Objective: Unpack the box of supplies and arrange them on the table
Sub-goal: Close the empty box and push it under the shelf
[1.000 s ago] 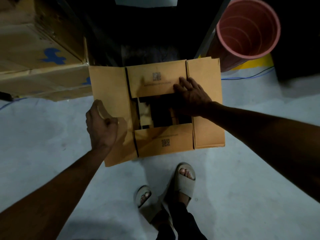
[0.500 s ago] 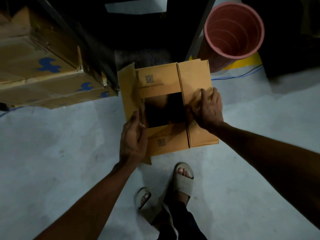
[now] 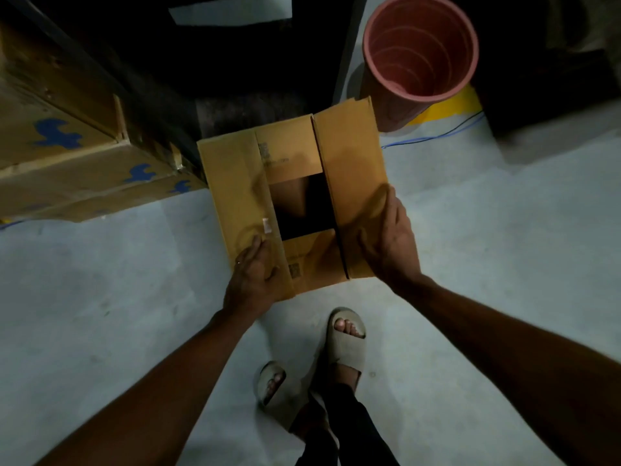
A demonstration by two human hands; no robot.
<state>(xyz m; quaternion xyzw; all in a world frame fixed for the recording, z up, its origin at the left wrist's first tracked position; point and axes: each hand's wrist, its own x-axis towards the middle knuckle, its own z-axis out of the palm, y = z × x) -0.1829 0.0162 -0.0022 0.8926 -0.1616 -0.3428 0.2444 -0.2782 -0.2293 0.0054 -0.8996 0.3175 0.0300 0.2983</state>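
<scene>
Large cartons (image 3: 67,153) printed with blue marks fill the upper left of the frame, their near corner just beside the left flap of the box (image 3: 292,156). A swing of that flap outward, or a slide of the box leftward, likely jams against them.

Your left hand (image 3: 253,280) sits at lower centre on the near end of the left flap, fingers laid fairly straight along the cardboard and thumb toward the inner edge; whether they wrap the flap's edge cannot be told. If you press down here rather than fold the flap out, it may buckle at its crease.

The box stands on the pale floor (image 3: 100,297) at centre frame, all four flaps partly folded in, leaving only a small dark square opening (image 3: 302,210). Its contents are hidden, so a reach inside risks snagging on unseen items or on the short end flaps.

Your right hand (image 3: 386,237) lies flat on the right flap, fingers released and spread toward the upper left, grasping nothing. Uneven pressure from the two hands could skid the box on the smooth floor.

A pink ribbed bin (image 3: 420,48) stands at upper right, just behind the right flap's far corner, with a thin blue cable (image 3: 437,136) trailing beside it; either may catch that flap.

Open room lies at right and lower left. Your sandalled feet (image 3: 346,341) stand near the box's near edge. No bench is visible.
</scene>
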